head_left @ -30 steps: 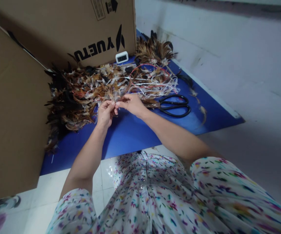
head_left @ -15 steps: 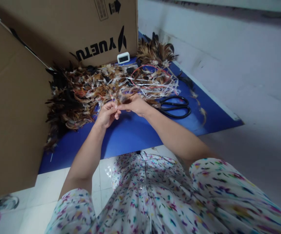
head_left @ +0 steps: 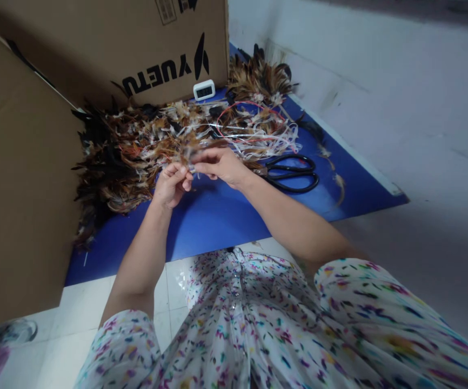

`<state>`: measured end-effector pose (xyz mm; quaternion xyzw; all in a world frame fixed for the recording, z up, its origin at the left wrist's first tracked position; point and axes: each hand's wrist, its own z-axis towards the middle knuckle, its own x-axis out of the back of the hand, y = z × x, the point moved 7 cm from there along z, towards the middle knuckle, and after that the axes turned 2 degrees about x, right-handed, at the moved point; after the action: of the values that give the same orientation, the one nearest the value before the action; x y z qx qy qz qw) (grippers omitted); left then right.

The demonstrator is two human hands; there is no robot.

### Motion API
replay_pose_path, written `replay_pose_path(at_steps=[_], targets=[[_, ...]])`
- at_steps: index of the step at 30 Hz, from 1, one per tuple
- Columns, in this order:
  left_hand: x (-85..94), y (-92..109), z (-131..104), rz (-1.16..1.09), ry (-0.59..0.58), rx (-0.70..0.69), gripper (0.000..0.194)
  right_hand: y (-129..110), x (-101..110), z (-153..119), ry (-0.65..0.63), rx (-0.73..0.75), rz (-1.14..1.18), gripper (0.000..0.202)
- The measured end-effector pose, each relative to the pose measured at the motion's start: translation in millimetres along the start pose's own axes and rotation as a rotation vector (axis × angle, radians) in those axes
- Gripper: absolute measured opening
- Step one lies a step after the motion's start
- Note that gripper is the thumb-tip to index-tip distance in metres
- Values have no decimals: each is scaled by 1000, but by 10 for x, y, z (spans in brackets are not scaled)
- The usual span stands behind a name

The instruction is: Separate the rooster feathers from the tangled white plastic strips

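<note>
My left hand [head_left: 172,183] is closed in a pinch on the base of a small bunch of feathers [head_left: 189,153], brown and grey, partly blurred. Close beside it, my right hand [head_left: 222,166] also has thumb and fingers pinched at the same feathers. Behind both hands spreads a heap of brown, black and white feathers [head_left: 136,156]. Pale plastic strips [head_left: 276,139] and a red cord [head_left: 221,116] lie over its right part. Scissors [head_left: 293,174] with black loop handles rest by my right wrist; feathers and my hand hide their blades.
A white digital clock [head_left: 204,90] stands against a cardboard box [head_left: 169,48] at the back. Another cardboard panel [head_left: 19,178] rises on the left. Dark feathers [head_left: 260,75] are piled by the wall [head_left: 380,97]. Loose feathers [head_left: 333,167] lie on the blue tabletop [head_left: 218,227] at right.
My hands have drawn slightly apart, the left one shifting a little left and the feather bunch moving with it. The whole view has tilted slightly, so things sit a bit higher.
</note>
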<state>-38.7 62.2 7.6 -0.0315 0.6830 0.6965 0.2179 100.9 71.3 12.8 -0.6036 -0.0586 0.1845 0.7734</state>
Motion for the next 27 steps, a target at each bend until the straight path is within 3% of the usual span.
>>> replay_pose_path(at_steps=[4,8,13,18,22,25,27], targets=[[182,158,34,-88,142,-92,37,-61,66,-6,106,121,-394,7],[334,244,42,-91,288,-114,29,-16,-106,-51,-8,195,-800,18],[428,271,62,-109,325,-163,27,152,-304,-25,-159,162,-1149,32],[491,262,75,-123,346,-169,25,203,-393,114,-181,122,-1376,43],[509,270,62,-134,382,-164,25,269,-513,221,-285,149,-1514,47],[504,279,52,-142,391,-167,26,324,-569,272,-332,167,-1561,46],[496,284,48,-147,387,-168,26,304,-546,293,-299,165,-1524,44]])
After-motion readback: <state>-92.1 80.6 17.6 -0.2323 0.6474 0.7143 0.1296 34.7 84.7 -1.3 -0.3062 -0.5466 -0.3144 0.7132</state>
